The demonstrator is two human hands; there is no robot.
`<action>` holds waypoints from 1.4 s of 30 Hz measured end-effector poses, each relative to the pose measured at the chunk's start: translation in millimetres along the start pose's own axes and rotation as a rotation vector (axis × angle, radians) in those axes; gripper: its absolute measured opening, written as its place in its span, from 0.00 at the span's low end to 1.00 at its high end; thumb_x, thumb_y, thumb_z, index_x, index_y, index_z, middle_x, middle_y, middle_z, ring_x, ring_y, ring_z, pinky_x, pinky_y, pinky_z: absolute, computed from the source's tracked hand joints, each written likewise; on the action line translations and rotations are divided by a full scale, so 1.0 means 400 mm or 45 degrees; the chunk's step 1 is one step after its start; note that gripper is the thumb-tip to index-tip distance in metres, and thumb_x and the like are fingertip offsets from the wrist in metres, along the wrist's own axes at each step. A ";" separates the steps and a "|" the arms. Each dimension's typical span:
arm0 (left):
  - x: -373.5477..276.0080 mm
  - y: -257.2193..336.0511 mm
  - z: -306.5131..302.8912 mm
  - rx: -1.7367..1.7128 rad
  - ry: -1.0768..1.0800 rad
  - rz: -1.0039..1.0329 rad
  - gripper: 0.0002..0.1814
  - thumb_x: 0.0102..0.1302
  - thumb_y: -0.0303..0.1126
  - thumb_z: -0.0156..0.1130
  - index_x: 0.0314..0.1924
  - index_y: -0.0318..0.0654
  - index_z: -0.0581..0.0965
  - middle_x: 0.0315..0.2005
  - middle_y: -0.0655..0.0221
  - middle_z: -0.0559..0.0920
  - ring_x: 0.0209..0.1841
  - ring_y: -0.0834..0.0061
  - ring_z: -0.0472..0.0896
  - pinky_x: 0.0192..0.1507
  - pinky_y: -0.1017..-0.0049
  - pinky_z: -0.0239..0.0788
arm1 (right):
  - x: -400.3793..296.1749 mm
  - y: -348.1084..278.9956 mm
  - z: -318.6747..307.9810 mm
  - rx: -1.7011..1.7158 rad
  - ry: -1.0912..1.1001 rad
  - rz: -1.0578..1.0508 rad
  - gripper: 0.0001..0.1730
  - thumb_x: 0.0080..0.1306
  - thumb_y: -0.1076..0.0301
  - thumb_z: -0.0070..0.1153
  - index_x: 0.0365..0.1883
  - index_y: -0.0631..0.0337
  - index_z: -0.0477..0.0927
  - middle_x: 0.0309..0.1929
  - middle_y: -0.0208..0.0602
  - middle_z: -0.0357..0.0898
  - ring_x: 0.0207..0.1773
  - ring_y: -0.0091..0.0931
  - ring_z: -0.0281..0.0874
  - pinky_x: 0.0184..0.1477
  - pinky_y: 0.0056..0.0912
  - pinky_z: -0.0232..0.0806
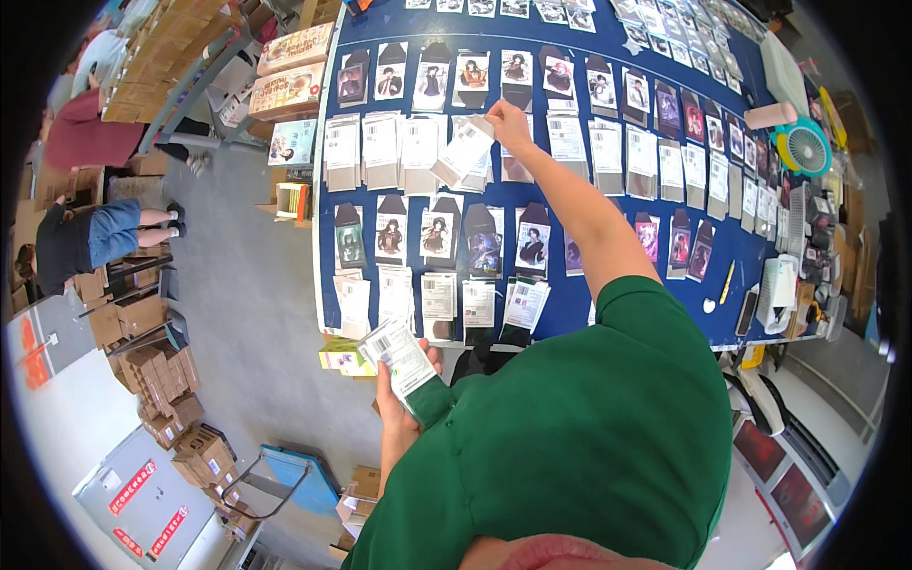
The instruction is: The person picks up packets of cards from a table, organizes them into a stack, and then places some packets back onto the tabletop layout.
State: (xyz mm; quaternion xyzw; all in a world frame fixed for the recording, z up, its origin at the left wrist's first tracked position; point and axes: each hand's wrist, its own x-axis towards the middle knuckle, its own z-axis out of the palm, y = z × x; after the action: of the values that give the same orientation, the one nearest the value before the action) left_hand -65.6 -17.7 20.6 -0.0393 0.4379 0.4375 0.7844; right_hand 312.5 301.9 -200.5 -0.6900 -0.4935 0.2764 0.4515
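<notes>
Close to my body, off the near edge of the blue table [570,324], my left hand [402,410] holds several clear packets [401,360] with white printed labels. My right arm reaches over the table. The fingertips of my right hand [507,127] pinch the corner of a labelled clear packet [464,146], tilted above a pile in the second row. Rows of illustrated cards [472,73] in dark sleeves alternate with piles of labelled packets [421,146]. Part of the rows lies hidden under my right arm.
A teal fan [807,146], a yellow pen [727,283], a phone [747,312] and a white basket [776,285] are at the right. Printed boxes [288,89] stand beyond the table's left edge. Two people [92,242] are at the far left, near shelves with cartons.
</notes>
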 end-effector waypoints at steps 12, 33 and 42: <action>0.019 -0.004 -0.004 -0.026 -0.039 -0.014 0.38 0.75 0.56 0.40 0.73 0.34 0.54 0.65 0.47 0.70 0.61 0.52 0.74 0.59 0.54 0.73 | -0.052 -0.116 0.051 -0.648 -0.075 0.089 0.24 0.67 0.50 0.58 0.33 0.69 0.80 0.26 0.50 0.82 0.29 0.42 0.84 0.33 0.45 0.74; -0.038 -0.018 -0.086 -0.118 -0.018 0.027 0.38 0.74 0.57 0.42 0.73 0.36 0.56 0.65 0.52 0.70 0.63 0.53 0.72 0.61 0.55 0.68 | -0.104 -0.206 0.227 -0.451 0.046 1.058 0.40 0.49 0.52 0.77 0.52 0.73 0.76 0.53 0.48 0.81 0.50 0.37 0.84 0.48 0.37 0.79; -0.052 0.012 -0.120 -0.287 -0.034 0.055 0.37 0.74 0.57 0.42 0.72 0.38 0.58 0.64 0.53 0.71 0.62 0.54 0.72 0.62 0.54 0.66 | -0.099 -0.143 0.199 -0.078 0.078 1.055 0.23 0.51 0.62 0.75 0.40 0.70 0.83 0.41 0.47 0.85 0.39 0.37 0.86 0.39 0.45 0.80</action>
State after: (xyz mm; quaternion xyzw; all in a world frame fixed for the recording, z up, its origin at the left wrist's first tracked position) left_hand -105.2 -49.7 7.7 -0.1120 0.3760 0.5013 0.7712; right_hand 207.7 298.8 -186.8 -0.8513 -0.1685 0.3992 0.2958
